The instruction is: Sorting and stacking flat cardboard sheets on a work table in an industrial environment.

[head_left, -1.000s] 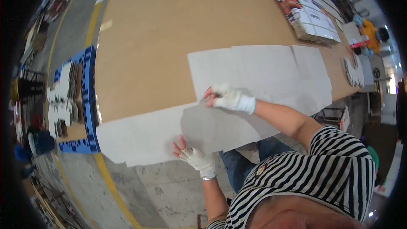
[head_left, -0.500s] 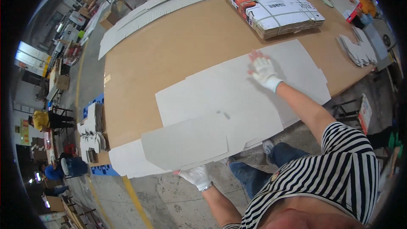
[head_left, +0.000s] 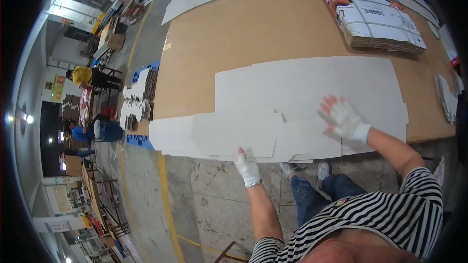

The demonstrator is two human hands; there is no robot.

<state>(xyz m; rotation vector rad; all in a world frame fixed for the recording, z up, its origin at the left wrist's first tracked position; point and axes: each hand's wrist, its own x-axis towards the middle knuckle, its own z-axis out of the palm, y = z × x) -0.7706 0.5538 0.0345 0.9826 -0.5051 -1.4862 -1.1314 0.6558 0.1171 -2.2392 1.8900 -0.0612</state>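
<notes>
Nearest you is your striped shirt (head_left: pixel 360 219), with your jeans (head_left: pixel 307 199) below it and your shoes (head_left: pixel 323 170) on the grey floor (head_left: pixel 219 190) just short of the table (head_left: pixel 204 34). Your gloved left hand (head_left: pixel 247 169) is at the table's near side, its thumb over the near edge of the small sheet (head_left: pixel 234 134); the other fingers are hidden, so I cannot tell how tightly it grips. The small sheet lies flat on top of the large sheets (head_left: pixel 302 83), toward their left end. Your gloved right hand (head_left: pixel 345 119) is spread wide, palm down over the large sheets, holding nothing; I cannot tell whether it touches them.

Off to the left, a blue pallet (head_left: pixel 139 141) bears stacked cut card (head_left: pixel 136 102). More cut pieces (head_left: pixel 446 100) lie at the table's right end. Beyond the large sheets sits a strapped bundle (head_left: pixel 373 17), printed and white. Pale strips (head_left: pixel 214 0) run along the far edge. Far left, a person in yellow (head_left: pixel 82 75) stands beside a workbench.
</notes>
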